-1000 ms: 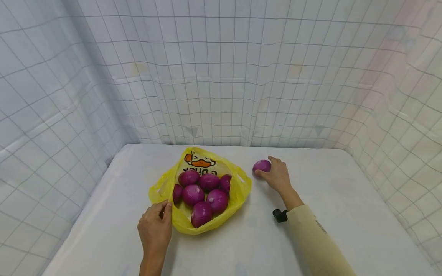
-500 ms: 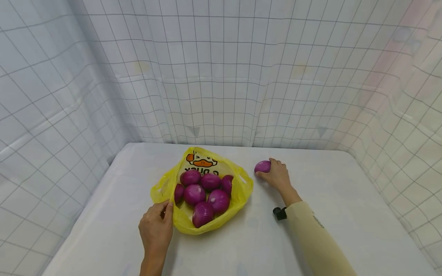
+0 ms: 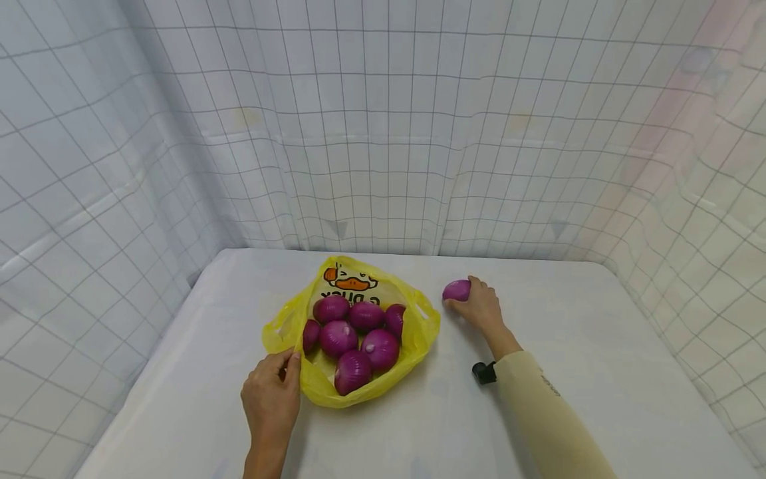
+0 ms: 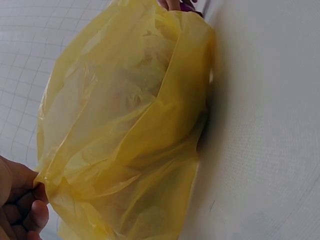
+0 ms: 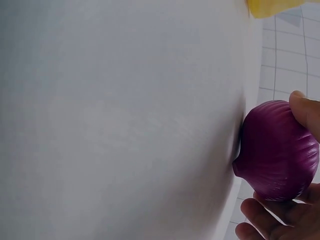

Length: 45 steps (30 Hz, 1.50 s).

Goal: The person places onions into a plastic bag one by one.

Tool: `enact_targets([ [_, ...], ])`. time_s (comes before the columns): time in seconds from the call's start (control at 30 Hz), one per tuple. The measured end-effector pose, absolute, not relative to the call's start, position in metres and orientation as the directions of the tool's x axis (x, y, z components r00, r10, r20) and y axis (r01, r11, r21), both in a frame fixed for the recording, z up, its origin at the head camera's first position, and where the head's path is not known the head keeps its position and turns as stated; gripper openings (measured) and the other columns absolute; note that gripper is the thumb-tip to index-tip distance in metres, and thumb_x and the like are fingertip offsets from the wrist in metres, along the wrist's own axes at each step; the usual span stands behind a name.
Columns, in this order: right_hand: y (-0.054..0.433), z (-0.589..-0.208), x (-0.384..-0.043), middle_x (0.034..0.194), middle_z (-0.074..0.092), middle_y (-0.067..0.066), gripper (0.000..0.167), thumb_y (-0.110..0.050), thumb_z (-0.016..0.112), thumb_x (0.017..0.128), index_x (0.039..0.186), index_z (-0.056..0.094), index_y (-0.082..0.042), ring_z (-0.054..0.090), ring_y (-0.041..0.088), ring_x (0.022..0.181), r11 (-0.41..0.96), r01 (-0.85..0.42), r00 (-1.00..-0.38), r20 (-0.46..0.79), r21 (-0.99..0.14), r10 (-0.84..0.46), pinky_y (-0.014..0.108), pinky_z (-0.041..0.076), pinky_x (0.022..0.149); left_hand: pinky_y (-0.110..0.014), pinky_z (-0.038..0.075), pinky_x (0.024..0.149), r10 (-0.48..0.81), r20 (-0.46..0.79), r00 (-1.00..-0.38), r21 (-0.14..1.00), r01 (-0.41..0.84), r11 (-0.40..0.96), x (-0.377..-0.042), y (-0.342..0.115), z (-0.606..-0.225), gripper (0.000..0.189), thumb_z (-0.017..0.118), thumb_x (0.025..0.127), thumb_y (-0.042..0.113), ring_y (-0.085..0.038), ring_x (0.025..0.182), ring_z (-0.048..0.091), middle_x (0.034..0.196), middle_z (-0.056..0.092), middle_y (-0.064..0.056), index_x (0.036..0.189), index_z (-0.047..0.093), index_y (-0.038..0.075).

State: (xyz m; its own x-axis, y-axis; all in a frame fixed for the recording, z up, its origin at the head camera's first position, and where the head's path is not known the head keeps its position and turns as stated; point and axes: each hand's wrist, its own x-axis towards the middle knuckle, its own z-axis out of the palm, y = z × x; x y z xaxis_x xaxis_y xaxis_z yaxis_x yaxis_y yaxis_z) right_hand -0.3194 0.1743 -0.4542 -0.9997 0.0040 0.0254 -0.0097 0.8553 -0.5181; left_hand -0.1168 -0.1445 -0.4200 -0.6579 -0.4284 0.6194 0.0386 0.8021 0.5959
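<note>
A yellow plastic bag with a duck print lies on the white table, its mouth spread wide. Inside it sit several red onions. My left hand pinches the bag's near left rim between thumb and finger; in the left wrist view the left hand has the yellow film bunched at its fingertips. To the right of the bag, my right hand grips a single red onion. The right wrist view shows this onion between the thumb and the fingers, close against the tabletop.
The white table reaches past the bag on both sides. White grid-patterned sheets hang behind it and along the left and right. A small black device is strapped at the right wrist, beside the beige sleeve.
The head view has shifted very slightly. Both hands, the bag and the onion at the right hand keep their places.
</note>
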Motion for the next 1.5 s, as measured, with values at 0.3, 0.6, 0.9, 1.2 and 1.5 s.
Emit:
enact_targets([
  [0.3,0.179,-0.451,-0.314,0.136,0.045,0.027,0.085,-0.043,0.070,0.079,0.142,0.033,0.000,0.044,0.042,0.121,0.827,0.009,-0.999,0.025,-0.562,0.028,0.054,0.039,0.101,-0.029,0.035,0.054,-0.425,0.626,-0.654,0.595,0.048,0.802,-0.117,-0.143,-0.419,0.007,0.072,0.078,0.001,-0.015,0.056,0.047,0.064,0.065,-0.008,0.084,0.075,0.000],
  [0.6,0.179,-0.438,-0.306,0.138,0.044,0.023,0.086,-0.045,0.069,0.080,0.145,0.030,-0.004,0.044,0.038,0.122,0.775,-0.006,-0.998,0.057,-0.632,0.039,0.054,0.041,0.101,-0.030,0.035,0.054,-0.422,0.634,-0.648,0.595,0.060,0.802,-0.116,-0.143,-0.420,0.007,0.072,0.077,0.000,-0.016,0.056,0.049,0.065,0.066,-0.010,0.084,0.075,-0.001],
  [0.9,0.172,-0.414,-0.293,0.137,0.046,0.021,0.086,-0.045,0.071,0.079,0.145,0.031,-0.006,0.048,0.036,0.118,0.717,-0.074,-0.990,0.135,-0.693,0.029,0.052,0.044,0.098,-0.028,0.035,0.054,-0.425,0.630,-0.650,0.598,0.058,0.799,-0.118,-0.142,-0.420,0.007,0.072,0.077,0.001,-0.015,0.056,0.047,0.064,0.065,-0.009,0.083,0.075,-0.001],
  [1.2,0.162,-0.394,-0.281,0.138,0.046,0.019,0.086,-0.044,0.072,0.079,0.145,0.032,-0.008,0.049,0.034,0.119,0.688,-0.117,-0.985,0.172,-0.717,0.012,0.051,0.043,0.099,-0.029,0.036,0.053,-0.420,0.623,-0.660,0.601,0.060,0.797,-0.118,-0.142,-0.419,0.008,0.072,0.078,0.001,-0.016,0.055,0.048,0.065,0.066,-0.011,0.084,0.074,-0.003],
  [1.5,0.147,-0.379,-0.267,0.142,0.043,0.018,0.086,-0.045,0.072,0.078,0.145,0.032,-0.009,0.047,0.034,0.123,0.657,-0.174,-0.979,0.202,-0.733,-0.035,0.053,0.040,0.102,-0.029,0.037,0.053,-0.422,0.618,-0.663,0.602,0.054,0.797,-0.118,-0.143,-0.420,0.009,0.073,0.078,0.002,-0.017,0.056,0.049,0.067,0.067,-0.012,0.084,0.074,-0.003],
])
